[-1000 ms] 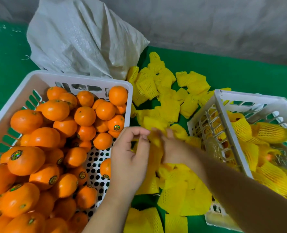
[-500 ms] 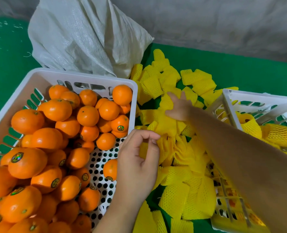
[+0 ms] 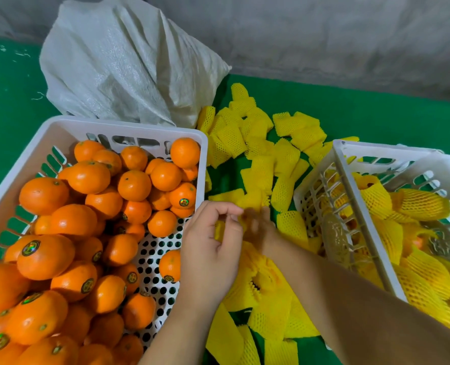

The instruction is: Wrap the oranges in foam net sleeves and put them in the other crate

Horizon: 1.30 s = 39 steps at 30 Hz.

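The oranges filled the white crate on the left, piled high at its near and left side and thinning toward the right, where the perforated floor showed; the lowest fruit ran off the bottom edge of the view, and several carried small round stickers too small to read. Their skins were bright, glossy orange. A lone orange lay on the bare floor, partly hidden behind the left hand. That hand hovered over the crate's right rim with fingers curled and thumb meeting fingertips, seemingly pinching a bit of yellow net, though the pinch was too blurred to be sure. The right hand was smeared by motion just beside it, touching or nearly touching it, so whether it held anything could not be told. Loose foam net sleeves lay scattered over the green desk between the crates, flat and yellow, some hidden beneath both forearms. The other crate on the right was tilted and cut off by the frame edge, holding wrapped oranges whose fruit barely showed through the netting. A white woven sack slumped behind the left crate
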{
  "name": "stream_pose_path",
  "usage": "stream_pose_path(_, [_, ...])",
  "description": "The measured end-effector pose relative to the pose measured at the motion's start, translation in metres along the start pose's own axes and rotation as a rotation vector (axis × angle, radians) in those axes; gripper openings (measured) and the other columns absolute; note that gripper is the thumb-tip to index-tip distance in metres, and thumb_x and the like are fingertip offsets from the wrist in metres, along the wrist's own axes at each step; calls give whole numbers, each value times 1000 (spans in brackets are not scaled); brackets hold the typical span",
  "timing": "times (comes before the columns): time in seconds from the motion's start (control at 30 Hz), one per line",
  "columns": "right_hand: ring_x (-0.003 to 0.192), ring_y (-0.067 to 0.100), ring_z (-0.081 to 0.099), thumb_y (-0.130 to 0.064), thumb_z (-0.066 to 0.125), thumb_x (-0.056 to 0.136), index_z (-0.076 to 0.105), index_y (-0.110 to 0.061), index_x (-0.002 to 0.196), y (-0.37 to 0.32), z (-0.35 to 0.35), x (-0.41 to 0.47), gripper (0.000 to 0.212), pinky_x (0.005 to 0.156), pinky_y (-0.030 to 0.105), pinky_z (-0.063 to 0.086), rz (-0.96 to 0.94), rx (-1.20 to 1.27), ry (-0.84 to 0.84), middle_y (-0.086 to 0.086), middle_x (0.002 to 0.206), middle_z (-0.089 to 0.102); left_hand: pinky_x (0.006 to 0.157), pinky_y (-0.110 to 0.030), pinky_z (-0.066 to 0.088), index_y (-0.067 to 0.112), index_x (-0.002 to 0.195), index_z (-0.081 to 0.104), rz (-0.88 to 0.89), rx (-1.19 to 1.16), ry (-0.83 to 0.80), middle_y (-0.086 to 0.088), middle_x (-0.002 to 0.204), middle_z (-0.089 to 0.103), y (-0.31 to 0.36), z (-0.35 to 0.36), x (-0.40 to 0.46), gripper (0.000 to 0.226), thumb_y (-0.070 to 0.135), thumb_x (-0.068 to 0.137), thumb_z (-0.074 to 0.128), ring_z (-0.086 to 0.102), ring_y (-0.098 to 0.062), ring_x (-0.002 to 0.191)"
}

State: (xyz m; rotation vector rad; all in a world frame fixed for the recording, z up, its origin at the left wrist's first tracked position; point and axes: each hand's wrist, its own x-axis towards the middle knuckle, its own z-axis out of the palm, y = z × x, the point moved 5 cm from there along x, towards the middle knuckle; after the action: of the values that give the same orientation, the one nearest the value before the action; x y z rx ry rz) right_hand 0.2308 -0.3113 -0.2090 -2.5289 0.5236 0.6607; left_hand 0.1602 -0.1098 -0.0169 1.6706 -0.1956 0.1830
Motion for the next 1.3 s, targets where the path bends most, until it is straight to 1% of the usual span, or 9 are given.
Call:
stream_pose_path(0.27, [128, 46, 47, -32, 61, 91, 42, -35, 134, -18, -29, -88, 48, 108, 51, 42, -267, -187, 57, 12, 146, 21, 80, -19, 50, 27, 103, 70, 39, 49, -11, 14, 101, 70, 3, 0, -1, 16, 18, 99, 57, 66, -9, 100])
stream_pose_path(0.53, [154, 41, 11, -32, 75, 92, -1, -50, 158, -20, -72, -182, 102, 114, 44, 29, -410, 259, 452, 10, 166, -10, 88, -18, 52, 23, 114, 69, -85, -29, -104, 6, 113, 72, 0, -27, 1, 14, 16, 108, 59, 68, -5, 106])
stream_pose_path(0.63, [156, 36, 13, -30, 80, 89, -21, -56, 152, -18, -73, -201, 121, 107, 34, 26, -359, 502, 479, 6, 167, -24, 94, -30, 53, 25, 125, 64, -112, 342, -134, 3, 126, 67, -17, -74, -3, 19, 26, 108, 59, 63, -9, 115])
stream_pose_path(0.73, [157, 29, 8, -18, 78, 91, -23, -50, 154, -24, -64, -216, 123, 103, 29, 28, -354, 663, 470, 6, 164, -36, 104, -50, 48, 18, 147, 51, -204, 919, -426, -13, 140, 54, -49, -103, -25, 45, 27, 104, 60, 54, -35, 128])
stream_pose_path(0.9, [153, 22, 25, -7, 64, 98, 16, -29, 163, -51, -50, -247, 83, 107, 16, 39, -362, 816, 554, 5, 170, 12, 123, -53, 28, 23, 168, 5, -276, 1548, -850, -14, 167, 31, -93, -106, -55, 90, 37, 102, 63, 30, -41, 152])
stream_pose_path(0.97, [129, 9, 53, -8, 59, 101, 36, -28, 154, -58, -45, -257, 62, 90, 18, 49, -346, 887, 532, 0, 156, 39, 124, -54, 25, 30, 168, -10, -302, 1636, -963, -13, 168, 33, -99, -101, -55, 101, 38, 101, 65, 28, -42, 153])
stream_pose_path(1.07, [95, -14, 59, -9, 59, 100, 50, -29, 142, -64, -36, -270, 47, 71, 5, 45, -320, 1064, 516, -8, 133, 56, 125, -55, 20, 27, 164, -24, -362, 1694, -1042, -10, 166, 39, -104, -93, -59, 117, 33, 97, 71, 30, -41, 154])
stream_pose_path(1.23, [96, 4, 67, -19, 67, 99, 55, -30, 126, -70, -16, -290, 32, 88, 43, 61, -284, 1243, 384, -16, 112, 65, 124, -49, 22, 15, 167, -9, -225, 1776, -1042, -10, 151, 58, -99, -82, -59, 109, 33, 97, 72, 51, -35, 142])
stream_pose_path(1.3, [88, 0, 70, -19, 70, 97, 43, -35, 128, -69, -13, -298, 44, 73, 34, 63, -296, 1315, 346, -14, 112, 59, 121, -48, 26, 15, 165, 6, -224, 1790, -981, -11, 151, 57, -95, -82, -57, 94, 32, 98, 69, 50, -34, 142])
